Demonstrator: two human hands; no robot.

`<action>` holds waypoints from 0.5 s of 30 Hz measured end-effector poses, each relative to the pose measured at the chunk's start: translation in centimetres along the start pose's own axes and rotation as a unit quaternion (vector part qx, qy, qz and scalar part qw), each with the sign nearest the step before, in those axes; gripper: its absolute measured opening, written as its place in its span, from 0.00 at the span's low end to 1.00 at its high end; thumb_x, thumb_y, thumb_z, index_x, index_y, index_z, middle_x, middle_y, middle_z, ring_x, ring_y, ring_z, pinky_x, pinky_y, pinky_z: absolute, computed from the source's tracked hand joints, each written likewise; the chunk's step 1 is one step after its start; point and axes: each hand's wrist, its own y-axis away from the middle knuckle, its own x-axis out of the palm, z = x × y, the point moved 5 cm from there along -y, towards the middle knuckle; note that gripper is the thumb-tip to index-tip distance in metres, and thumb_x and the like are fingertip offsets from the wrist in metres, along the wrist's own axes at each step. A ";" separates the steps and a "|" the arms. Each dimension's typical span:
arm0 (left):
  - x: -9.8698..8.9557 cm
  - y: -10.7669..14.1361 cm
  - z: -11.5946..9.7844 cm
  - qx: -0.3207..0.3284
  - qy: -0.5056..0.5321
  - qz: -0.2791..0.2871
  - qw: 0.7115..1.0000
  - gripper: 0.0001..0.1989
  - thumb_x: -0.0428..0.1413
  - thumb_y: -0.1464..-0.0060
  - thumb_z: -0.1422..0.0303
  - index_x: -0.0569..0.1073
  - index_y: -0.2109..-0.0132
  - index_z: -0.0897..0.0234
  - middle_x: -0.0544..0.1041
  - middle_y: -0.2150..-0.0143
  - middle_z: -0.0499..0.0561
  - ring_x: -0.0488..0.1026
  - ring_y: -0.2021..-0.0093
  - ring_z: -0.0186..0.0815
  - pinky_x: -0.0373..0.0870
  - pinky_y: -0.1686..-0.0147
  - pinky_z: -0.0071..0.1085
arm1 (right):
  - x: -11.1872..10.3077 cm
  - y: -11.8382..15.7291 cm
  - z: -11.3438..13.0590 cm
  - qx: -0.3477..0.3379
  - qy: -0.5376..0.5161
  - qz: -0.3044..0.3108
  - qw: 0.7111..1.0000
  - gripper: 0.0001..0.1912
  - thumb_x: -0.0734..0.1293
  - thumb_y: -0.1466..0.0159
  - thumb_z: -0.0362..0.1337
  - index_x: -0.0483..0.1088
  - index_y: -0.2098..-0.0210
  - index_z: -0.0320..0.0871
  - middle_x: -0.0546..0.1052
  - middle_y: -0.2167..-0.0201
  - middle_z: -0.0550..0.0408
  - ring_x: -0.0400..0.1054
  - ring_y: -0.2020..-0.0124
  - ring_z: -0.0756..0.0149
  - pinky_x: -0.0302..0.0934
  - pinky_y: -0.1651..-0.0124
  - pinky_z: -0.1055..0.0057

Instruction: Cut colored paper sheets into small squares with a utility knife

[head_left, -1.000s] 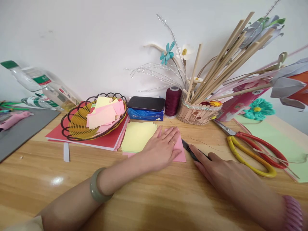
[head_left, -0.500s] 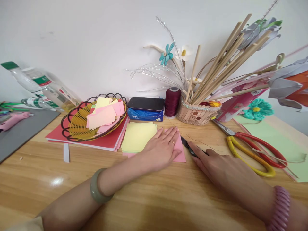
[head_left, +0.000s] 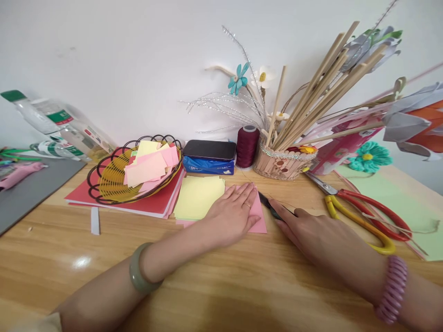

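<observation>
Knife [head_left: 267, 203] beside pink paper [head_left: 256, 207]

The left hand [head_left: 231, 210] lies flat on the paper on the worktop [head_left: 214, 286], fingers straight and gripping nothing. The right hand [head_left: 313, 233] has its fingers closed around the knife, blade just beside the paper's right edge. Yellow paper [head_left: 199, 196] lies just left.

Knife [head_left: 266, 201] just right of paper [head_left: 258, 208]
</observation>
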 end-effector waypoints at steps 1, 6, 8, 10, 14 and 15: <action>0.0 0.0 0.0 0.000 0.001 0.000 1.000 0.31 0.36 0.34 0.58 0.47 0.34 0.78 0.44 0.32 0.61 0.42 0.32 0.43 0.42 0.36 0.40 | 0.0 0.0 0.0 0.001 -0.002 0.003 1.000 0.32 0.59 0.38 0.26 0.50 0.36 0.41 0.78 0.70 0.51 0.73 0.77 0.58 0.65 0.78 0.65; 0.0 -0.1 0.0 0.001 0.006 0.005 1.000 0.31 0.36 0.34 0.58 0.47 0.34 0.78 0.44 0.32 0.61 0.42 0.32 0.42 0.42 0.35 0.39 | -0.1 -0.5 0.0 -0.003 -0.009 0.005 1.000 0.30 0.58 0.37 0.27 0.50 0.36 0.40 0.78 0.66 0.50 0.74 0.75 0.59 0.62 0.78 0.67; 0.1 -0.1 0.1 0.002 0.007 0.005 1.000 0.31 0.36 0.34 0.58 0.46 0.34 0.78 0.44 0.32 0.61 0.41 0.32 0.42 0.42 0.35 0.39 | -0.3 -0.6 -0.1 -0.005 -0.009 0.002 1.000 0.30 0.57 0.36 0.27 0.50 0.36 0.40 0.78 0.67 0.50 0.74 0.75 0.59 0.60 0.78 0.68; 0.2 -0.1 0.1 0.003 0.008 -0.001 1.000 0.31 0.36 0.34 0.58 0.46 0.34 0.78 0.44 0.32 0.61 0.41 0.32 0.42 0.41 0.35 0.39 | -0.5 -0.7 -0.1 -0.005 -0.007 0.000 1.000 0.28 0.57 0.36 0.28 0.51 0.36 0.40 0.77 0.70 0.50 0.74 0.76 0.58 0.58 0.79 0.68; 0.4 -0.1 0.1 0.009 0.008 -0.016 1.000 0.31 0.36 0.34 0.58 0.46 0.34 0.78 0.44 0.32 0.61 0.41 0.32 0.41 0.41 0.36 0.39 | -0.7 -0.7 -0.4 -0.009 -0.011 -0.006 1.000 0.25 0.56 0.35 0.30 0.54 0.38 0.41 0.77 0.70 0.49 0.73 0.76 0.59 0.54 0.81 0.70; 0.4 -0.1 0.1 0.009 0.008 -0.017 1.000 0.31 0.35 0.34 0.58 0.47 0.34 0.77 0.44 0.32 0.61 0.41 0.32 0.41 0.41 0.36 0.39 | -0.7 -0.7 -0.4 -0.012 -0.014 -0.009 1.000 0.25 0.56 0.35 0.31 0.53 0.38 0.41 0.77 0.69 0.49 0.73 0.76 0.59 0.53 0.80 0.71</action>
